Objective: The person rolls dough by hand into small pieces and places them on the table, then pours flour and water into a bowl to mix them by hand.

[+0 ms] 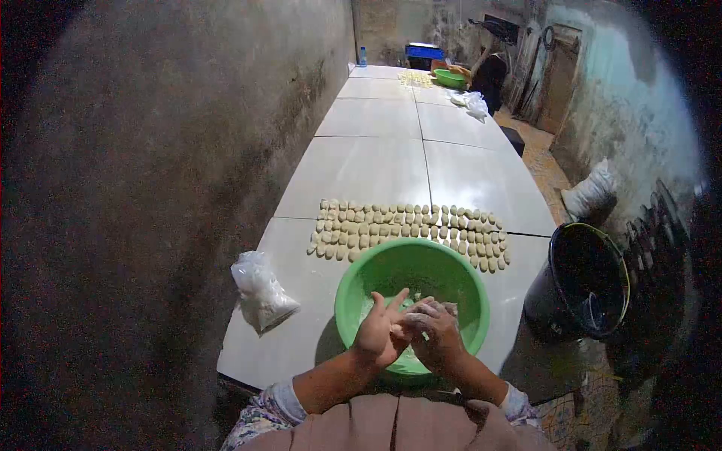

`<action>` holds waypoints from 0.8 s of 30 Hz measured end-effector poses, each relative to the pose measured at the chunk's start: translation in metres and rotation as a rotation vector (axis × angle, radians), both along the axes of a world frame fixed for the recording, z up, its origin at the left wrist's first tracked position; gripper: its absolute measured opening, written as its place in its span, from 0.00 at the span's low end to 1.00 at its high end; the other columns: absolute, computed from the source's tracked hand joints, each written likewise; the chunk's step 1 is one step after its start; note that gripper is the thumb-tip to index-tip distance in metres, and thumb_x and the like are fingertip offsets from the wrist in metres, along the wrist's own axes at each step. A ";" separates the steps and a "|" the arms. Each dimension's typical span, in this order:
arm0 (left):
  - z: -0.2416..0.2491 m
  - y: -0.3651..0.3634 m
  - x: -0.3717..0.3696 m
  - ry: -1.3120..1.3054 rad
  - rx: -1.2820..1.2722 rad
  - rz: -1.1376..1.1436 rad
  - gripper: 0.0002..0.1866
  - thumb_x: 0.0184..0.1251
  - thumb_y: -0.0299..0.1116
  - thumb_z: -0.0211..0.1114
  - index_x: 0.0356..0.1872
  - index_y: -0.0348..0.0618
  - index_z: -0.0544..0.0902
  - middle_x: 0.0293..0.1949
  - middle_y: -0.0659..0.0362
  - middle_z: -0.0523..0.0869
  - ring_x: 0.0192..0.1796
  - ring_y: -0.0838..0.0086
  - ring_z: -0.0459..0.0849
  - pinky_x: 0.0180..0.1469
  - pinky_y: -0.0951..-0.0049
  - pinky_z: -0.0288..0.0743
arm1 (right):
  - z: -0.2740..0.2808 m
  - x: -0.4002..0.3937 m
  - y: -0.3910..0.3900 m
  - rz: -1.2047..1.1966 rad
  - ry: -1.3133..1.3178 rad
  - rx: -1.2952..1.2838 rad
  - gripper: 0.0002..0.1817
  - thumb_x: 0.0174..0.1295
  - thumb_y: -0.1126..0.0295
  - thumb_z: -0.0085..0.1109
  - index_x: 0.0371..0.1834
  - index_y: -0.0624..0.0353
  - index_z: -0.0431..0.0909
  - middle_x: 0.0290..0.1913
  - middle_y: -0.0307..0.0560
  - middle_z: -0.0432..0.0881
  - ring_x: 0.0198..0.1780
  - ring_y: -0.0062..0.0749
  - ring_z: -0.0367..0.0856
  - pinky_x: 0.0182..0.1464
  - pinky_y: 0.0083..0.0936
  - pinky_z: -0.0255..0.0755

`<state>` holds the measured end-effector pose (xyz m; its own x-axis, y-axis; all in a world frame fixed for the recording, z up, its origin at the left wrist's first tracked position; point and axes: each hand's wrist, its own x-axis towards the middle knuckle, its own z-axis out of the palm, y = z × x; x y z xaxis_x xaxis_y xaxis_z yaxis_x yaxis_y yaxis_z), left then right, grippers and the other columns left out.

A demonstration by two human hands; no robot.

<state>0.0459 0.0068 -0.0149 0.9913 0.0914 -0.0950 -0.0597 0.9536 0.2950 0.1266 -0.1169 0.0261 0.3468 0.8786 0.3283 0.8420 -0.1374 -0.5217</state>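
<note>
A green basin [472, 289] stands at my end of the table, its inside dusted with white powder. Over it my left hand [382, 331] is turned palm up with thumb and fingers spread. My right hand [438, 329], whitened with powder, lies across the left fingers with its own fingers curled. Whatever is between the two hands, if anything, is hidden. Just beyond the basin, small oval dough pieces [406, 219] lie in several rows on the white tabletop [368, 165].
A clear plastic bag of white powder [263, 293] sits to the left. At the right stands a black bucket [553, 293], with a white sack [592, 192] behind it. Another person [490, 79] is at the far end beside a second green basin [450, 78] and more small pieces.
</note>
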 end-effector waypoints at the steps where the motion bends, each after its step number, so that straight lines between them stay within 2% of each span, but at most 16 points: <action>1: 0.006 0.001 -0.002 0.009 0.184 0.018 0.42 0.67 0.66 0.28 0.73 0.45 0.39 0.67 0.43 0.63 0.60 0.61 0.74 0.56 0.70 0.75 | -0.003 0.002 0.000 -0.025 -0.063 0.069 0.10 0.53 0.68 0.62 0.38 0.55 0.80 0.40 0.48 0.79 0.47 0.45 0.77 0.53 0.40 0.68; 2: 0.010 0.001 -0.003 0.017 0.367 0.037 0.42 0.68 0.65 0.28 0.73 0.43 0.42 0.66 0.43 0.64 0.60 0.62 0.74 0.57 0.69 0.74 | -0.004 0.003 0.001 -0.049 -0.127 0.139 0.10 0.52 0.69 0.62 0.37 0.55 0.80 0.39 0.47 0.79 0.45 0.44 0.77 0.49 0.38 0.70; 3: 0.010 -0.002 -0.003 0.093 0.602 0.072 0.42 0.68 0.65 0.27 0.70 0.39 0.52 0.64 0.45 0.66 0.61 0.63 0.72 0.61 0.66 0.69 | -0.005 0.003 0.002 -0.088 -0.072 0.233 0.12 0.44 0.75 0.65 0.34 0.49 0.81 0.35 0.39 0.79 0.41 0.38 0.76 0.46 0.36 0.60; 4: 0.006 0.000 -0.004 0.092 0.603 0.069 0.42 0.68 0.65 0.27 0.70 0.39 0.52 0.64 0.45 0.66 0.61 0.63 0.72 0.61 0.66 0.69 | -0.004 0.004 0.001 -0.090 -0.073 0.234 0.12 0.44 0.75 0.65 0.34 0.49 0.81 0.35 0.39 0.79 0.41 0.38 0.76 0.46 0.36 0.60; 6: 0.004 0.008 -0.011 -0.074 1.196 0.081 0.39 0.71 0.62 0.30 0.66 0.37 0.61 0.62 0.46 0.69 0.62 0.64 0.71 0.63 0.65 0.65 | 0.000 0.007 -0.002 -0.135 -0.058 0.314 0.11 0.45 0.72 0.67 0.33 0.48 0.81 0.34 0.40 0.78 0.39 0.39 0.75 0.44 0.35 0.59; 7: 0.011 0.009 -0.017 -0.013 1.224 0.036 0.34 0.73 0.58 0.35 0.62 0.37 0.65 0.57 0.47 0.74 0.60 0.64 0.73 0.62 0.66 0.65 | -0.002 0.011 -0.002 -0.138 -0.162 0.314 0.11 0.45 0.69 0.69 0.34 0.47 0.81 0.33 0.41 0.77 0.37 0.39 0.74 0.43 0.34 0.58; 8: 0.018 0.009 -0.017 -0.012 1.223 0.035 0.34 0.73 0.58 0.35 0.62 0.37 0.65 0.57 0.47 0.74 0.60 0.64 0.73 0.62 0.66 0.65 | -0.001 0.010 -0.001 -0.138 -0.161 0.313 0.11 0.45 0.69 0.69 0.34 0.47 0.81 0.33 0.41 0.77 0.37 0.39 0.74 0.43 0.34 0.58; 10: 0.026 0.008 -0.016 -0.078 1.351 -0.014 0.30 0.75 0.54 0.39 0.60 0.37 0.67 0.49 0.50 0.78 0.54 0.67 0.76 0.58 0.68 0.67 | 0.002 0.009 -0.001 -0.167 -0.115 0.310 0.09 0.49 0.60 0.66 0.32 0.46 0.82 0.36 0.43 0.78 0.39 0.42 0.75 0.42 0.40 0.60; 11: 0.021 0.006 -0.014 -0.107 1.356 0.045 0.26 0.76 0.50 0.40 0.56 0.36 0.71 0.40 0.54 0.80 0.45 0.70 0.78 0.51 0.69 0.70 | 0.008 0.009 -0.003 -0.133 -0.149 0.330 0.11 0.49 0.67 0.68 0.37 0.49 0.82 0.34 0.43 0.77 0.38 0.40 0.74 0.43 0.35 0.59; 12: 0.020 0.007 -0.014 -0.108 1.356 0.044 0.26 0.76 0.50 0.40 0.56 0.36 0.71 0.40 0.54 0.80 0.45 0.70 0.78 0.51 0.69 0.70 | 0.007 0.011 -0.005 -0.134 -0.150 0.330 0.11 0.49 0.67 0.68 0.37 0.49 0.82 0.34 0.43 0.77 0.38 0.40 0.74 0.43 0.35 0.59; 15: 0.020 0.007 -0.014 -0.065 1.411 0.072 0.21 0.77 0.45 0.41 0.47 0.38 0.75 0.28 0.57 0.77 0.33 0.73 0.74 0.41 0.71 0.71 | 0.006 0.013 -0.007 -0.095 -0.103 0.339 0.13 0.51 0.70 0.66 0.41 0.51 0.82 0.36 0.45 0.78 0.39 0.40 0.75 0.45 0.34 0.62; 19: 0.026 0.002 -0.016 0.026 1.415 0.042 0.22 0.78 0.45 0.38 0.38 0.36 0.74 0.25 0.58 0.74 0.29 0.72 0.72 0.37 0.70 0.69 | 0.002 0.015 -0.009 -0.090 0.157 0.260 0.21 0.50 0.72 0.67 0.50 0.51 0.78 0.38 0.45 0.79 0.42 0.41 0.77 0.47 0.37 0.64; 20: 0.025 0.001 -0.014 0.026 1.416 0.043 0.22 0.78 0.45 0.38 0.38 0.36 0.74 0.25 0.58 0.74 0.29 0.72 0.72 0.37 0.70 0.69 | 0.002 0.016 -0.009 -0.090 0.156 0.261 0.21 0.50 0.72 0.67 0.50 0.51 0.78 0.38 0.45 0.79 0.42 0.41 0.77 0.47 0.37 0.64; 22: 0.022 0.000 -0.013 0.103 1.407 0.026 0.23 0.78 0.45 0.36 0.39 0.36 0.74 0.25 0.57 0.74 0.29 0.71 0.73 0.37 0.70 0.69 | 0.002 0.017 -0.009 0.012 0.462 0.284 0.21 0.50 0.74 0.66 0.51 0.53 0.78 0.37 0.46 0.79 0.42 0.41 0.77 0.48 0.37 0.67; 23: 0.022 0.002 -0.013 0.119 1.455 -0.026 0.27 0.78 0.48 0.36 0.55 0.36 0.74 0.31 0.57 0.80 0.33 0.72 0.78 0.42 0.70 0.73 | 0.003 0.018 -0.009 0.012 0.464 0.283 0.21 0.50 0.74 0.66 0.51 0.53 0.78 0.37 0.46 0.79 0.42 0.41 0.77 0.48 0.37 0.67; 24: 0.018 0.002 -0.013 0.120 1.452 -0.027 0.27 0.78 0.48 0.36 0.55 0.36 0.74 0.31 0.57 0.80 0.33 0.72 0.78 0.42 0.70 0.73 | 0.003 0.018 -0.009 0.041 0.425 0.297 0.19 0.51 0.76 0.66 0.49 0.56 0.79 0.37 0.46 0.78 0.41 0.38 0.77 0.46 0.33 0.69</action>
<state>0.0333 0.0091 0.0030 0.9871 0.1591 -0.0179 0.0472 -0.1823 0.9821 0.1444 -0.1255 0.0294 0.4709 0.7848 0.4028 0.5485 0.0971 -0.8305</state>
